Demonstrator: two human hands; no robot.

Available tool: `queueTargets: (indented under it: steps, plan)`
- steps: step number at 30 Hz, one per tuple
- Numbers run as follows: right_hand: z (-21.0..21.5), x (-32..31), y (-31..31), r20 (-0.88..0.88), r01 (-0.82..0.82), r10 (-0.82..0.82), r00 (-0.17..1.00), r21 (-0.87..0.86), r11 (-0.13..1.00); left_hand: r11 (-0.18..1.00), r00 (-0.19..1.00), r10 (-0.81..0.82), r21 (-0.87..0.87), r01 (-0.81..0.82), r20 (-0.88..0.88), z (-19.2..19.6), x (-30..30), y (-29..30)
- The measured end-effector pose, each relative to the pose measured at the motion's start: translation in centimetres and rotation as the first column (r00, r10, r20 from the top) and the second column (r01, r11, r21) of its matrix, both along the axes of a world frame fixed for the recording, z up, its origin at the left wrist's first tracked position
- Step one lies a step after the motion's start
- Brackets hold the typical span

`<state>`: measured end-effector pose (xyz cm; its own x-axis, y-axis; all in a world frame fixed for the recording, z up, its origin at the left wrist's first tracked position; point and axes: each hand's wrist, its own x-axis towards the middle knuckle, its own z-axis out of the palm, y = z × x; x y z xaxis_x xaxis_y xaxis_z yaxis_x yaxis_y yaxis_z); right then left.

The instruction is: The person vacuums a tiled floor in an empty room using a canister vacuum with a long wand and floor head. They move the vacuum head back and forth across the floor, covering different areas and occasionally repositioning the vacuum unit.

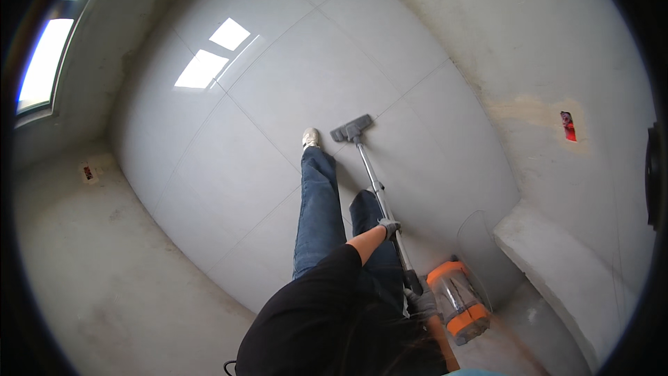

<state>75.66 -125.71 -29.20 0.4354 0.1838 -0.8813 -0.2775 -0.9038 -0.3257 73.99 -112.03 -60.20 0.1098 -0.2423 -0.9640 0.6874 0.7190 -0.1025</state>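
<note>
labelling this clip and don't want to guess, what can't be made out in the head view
All in the head view:
- Floor nozzle: underside, hidden because it faces the floor.
- Right hand: palm, hidden by the back of its glove.
- Thin black loop: where it leads, hidden by the shirt and lower edge.
- Red-filled wall opening: contents, too small.
- Window: scene outside, washed out by glare.

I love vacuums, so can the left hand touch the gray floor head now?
Probably not: the left hand grips the metal tube, and the floor head sits at its far end.
</note>
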Motion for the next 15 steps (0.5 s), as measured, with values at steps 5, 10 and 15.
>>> queueTargets:
  steps: [5,10,15]
  plan:
    - [4.3,0.1,2.1,-0.141,0.118,-0.125,0.982,-0.061,0.991,0.911,0.998,0.056,0.410,-0.049,-0.006,1.8,-0.7,-0.1]
    - [-1.3,1.4,14.8,0.158,-0.188,0.160,0.974,0.178,0.966,0.830,0.921,0.301,0.406,-0.381,0.248,0.1,1.4,16.1]
    - [-9.9,5.1,32.1,0.217,-0.360,0.359,0.908,-0.033,0.932,0.761,0.950,0.215,0.571,-0.307,0.225,1.2,4.8,32.5]
